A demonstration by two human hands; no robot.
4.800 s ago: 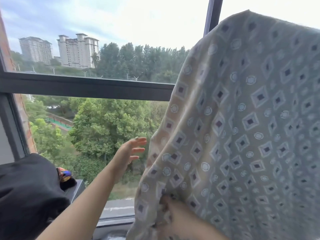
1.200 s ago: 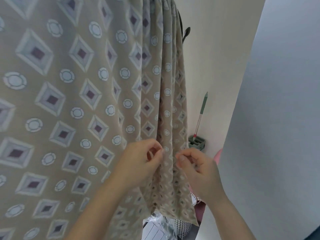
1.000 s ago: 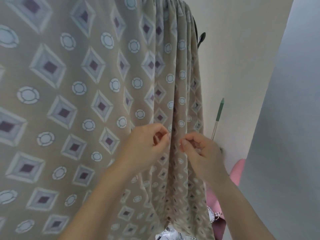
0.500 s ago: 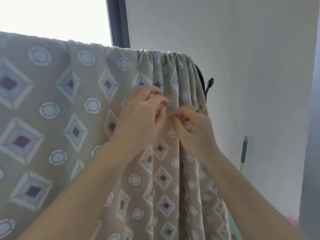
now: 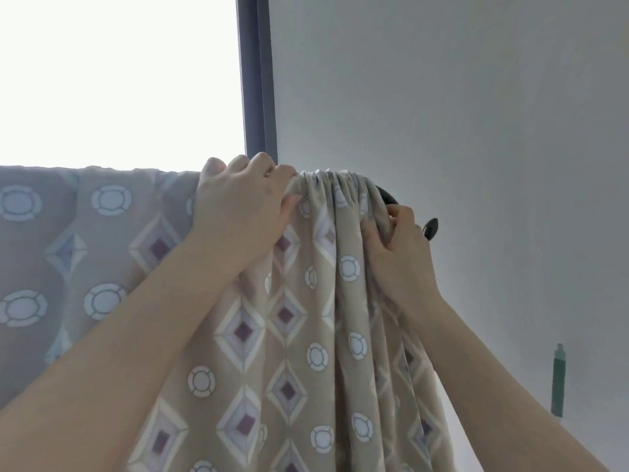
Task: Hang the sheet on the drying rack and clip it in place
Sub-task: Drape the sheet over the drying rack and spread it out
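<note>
A beige sheet [image 5: 279, 335] with a diamond and ring pattern hangs over the top bar of the drying rack. The bar itself is hidden under the cloth; only its dark curved end [image 5: 386, 197] and a dark hook tip [image 5: 430, 228] show at the right. My left hand [image 5: 238, 206] grips the sheet's top fold over the bar, just left of the bunched pleats. My right hand [image 5: 398, 247] pinches the gathered folds at the rack's right end. No clip is in sight.
A dark window frame post [image 5: 257, 76] rises behind the rack, with bright sky to its left. A plain grey wall [image 5: 476, 114] fills the right side. A green-handled stick [image 5: 558, 383] leans at the far right.
Both hands have risen from pinching folds lower on the sheet to the top bar. The left hand now clamps over the top edge; the right holds the bunched end.
</note>
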